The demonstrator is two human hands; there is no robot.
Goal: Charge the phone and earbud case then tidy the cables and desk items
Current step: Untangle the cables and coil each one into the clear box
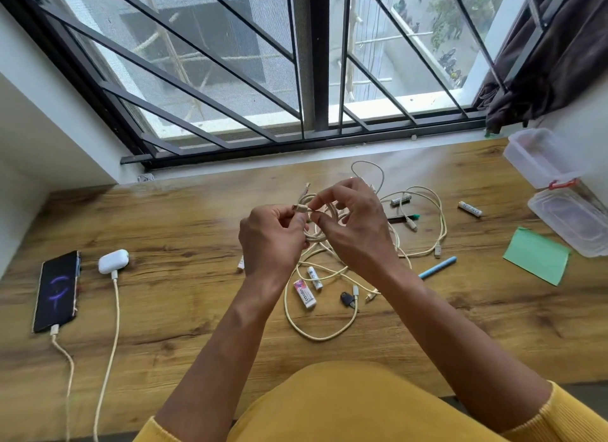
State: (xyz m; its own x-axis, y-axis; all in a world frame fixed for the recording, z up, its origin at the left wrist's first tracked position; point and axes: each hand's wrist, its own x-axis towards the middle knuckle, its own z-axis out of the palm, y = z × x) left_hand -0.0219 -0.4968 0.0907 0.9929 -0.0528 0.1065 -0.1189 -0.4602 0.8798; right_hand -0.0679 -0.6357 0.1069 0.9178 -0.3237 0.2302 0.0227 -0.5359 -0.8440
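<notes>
Centrally, both hands hold a coil (316, 234) of cream cable above the desk (184, 231). Left hand (273, 241): fingers curled around the coil, thumb and forefinger pinching a plug (300, 208). Right hand (353, 224): thumb and forefinger pinching the cable just beside that plug, remaining fingers curled near the loops. More cream cable lies loose on the desk beneath and to the right of the hands; how many separate cables it makes up cannot be told.

Far left: one phone (56, 292), screen lit, with a cable plugged into its near end; just beside it, one white earbud case (113, 261), likewise plugged.

Legible writing: "camlin" on one white eraser (305, 293). Print on the batteries is too small to read.

Counts: three batteries, at (315, 277), (401, 199) and (469, 208); one blue pen (437, 267); one green-tipped marker (403, 216); one small black item (348, 299); one green notepad (537, 260); two clear plastic boxes at far right, (539, 158) and (569, 221). A small white item (240, 263) is partly hidden by the left wrist.
</notes>
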